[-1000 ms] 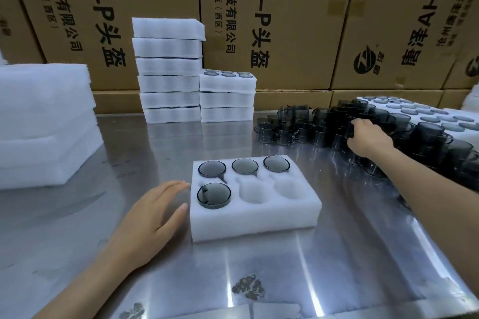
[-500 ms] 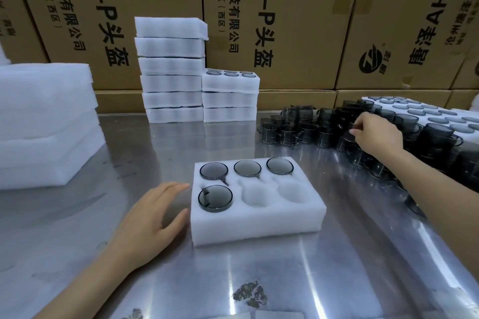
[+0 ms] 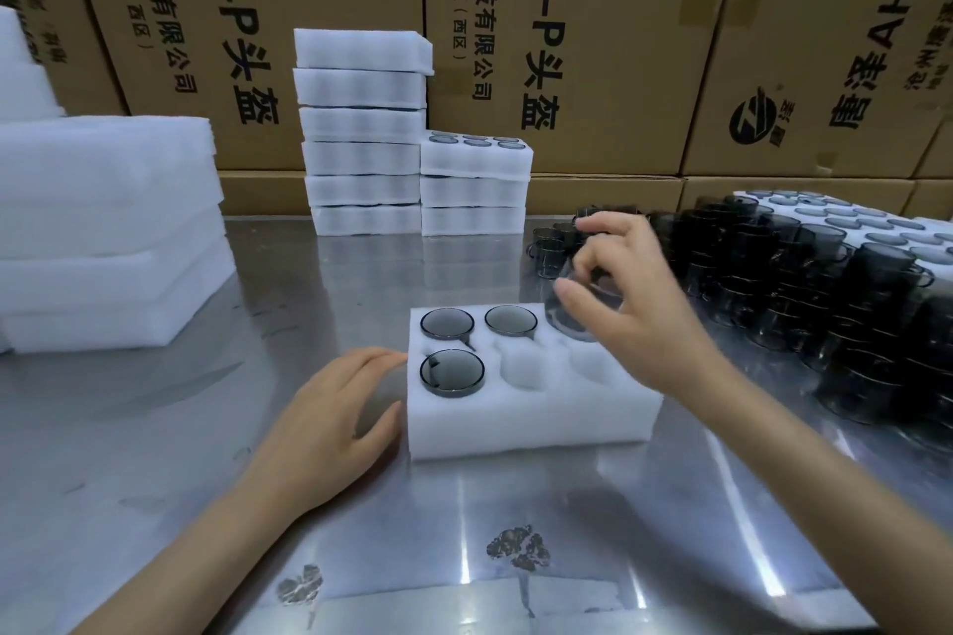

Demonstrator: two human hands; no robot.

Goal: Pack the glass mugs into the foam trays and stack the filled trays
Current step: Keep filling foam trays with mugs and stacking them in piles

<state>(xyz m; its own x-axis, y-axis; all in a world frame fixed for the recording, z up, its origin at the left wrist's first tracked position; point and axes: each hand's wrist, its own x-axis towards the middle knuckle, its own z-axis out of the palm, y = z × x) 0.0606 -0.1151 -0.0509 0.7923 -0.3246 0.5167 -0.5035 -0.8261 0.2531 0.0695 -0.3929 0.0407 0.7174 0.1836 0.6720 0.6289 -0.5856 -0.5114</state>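
Observation:
A white foam tray [image 3: 515, 423] lies mid-table. Grey glass mugs sit in its back-left pocket [image 3: 447, 323], back-middle pocket [image 3: 510, 319] and front-left pocket [image 3: 452, 371]. The front-middle pocket [image 3: 521, 369] and the front-right pocket [image 3: 593, 361] hold nothing. My right hand [image 3: 634, 304] grips a blurred glass mug [image 3: 577, 320] by its rim, just over the tray's back-right corner, which it hides. My left hand [image 3: 330, 423] lies flat on the table with its fingers spread, touching the tray's left side.
Many loose dark mugs [image 3: 825, 284] crowd the table at right, in front of a long foam tray [image 3: 876, 222]. Two stacks of filled trays [image 3: 361, 134] [image 3: 474, 186] stand at the back. Foam slabs [image 3: 103, 232] are piled at left. Cardboard boxes [image 3: 593, 41] wall the rear.
My right hand has left the pile of loose mugs and come back left over the tray with a mug in it. My left hand has stayed beside the tray.

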